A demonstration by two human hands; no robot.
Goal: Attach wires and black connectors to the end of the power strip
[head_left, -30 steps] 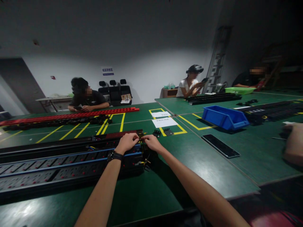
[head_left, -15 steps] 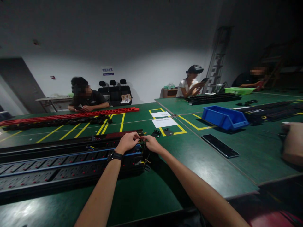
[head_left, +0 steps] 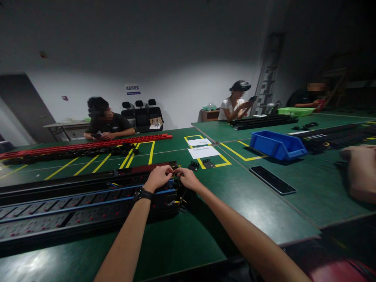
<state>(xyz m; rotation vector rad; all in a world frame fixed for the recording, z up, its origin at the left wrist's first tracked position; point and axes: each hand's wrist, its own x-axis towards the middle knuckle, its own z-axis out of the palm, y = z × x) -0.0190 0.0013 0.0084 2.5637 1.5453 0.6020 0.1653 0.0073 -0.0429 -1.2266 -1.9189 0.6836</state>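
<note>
My left hand rests on the right end of a long black rail assembly, its fingers bent and closed together. Facing it, my right hand pinches at the same end with thumb and forefinger. The fingertips of both hands nearly meet, and whatever small part lies between them is too dark to make out. Blue strips and rows of slotted dark plates with red dots run along the assembly. Loose wires with yellowish ends stick out at its end, below my right hand. Just beyond my hands lie two small black brackets.
A phone and a blue bin lie to the right. White paper sheets sit ahead within yellow tape. Red ladder-like strips stretch across the far left. Several people sit around the table; another person's hand is at the right edge.
Both my hands stay at the rail assembly's end with almost no movement. At the right edge, the other person's hand has shifted slightly left and up.
</note>
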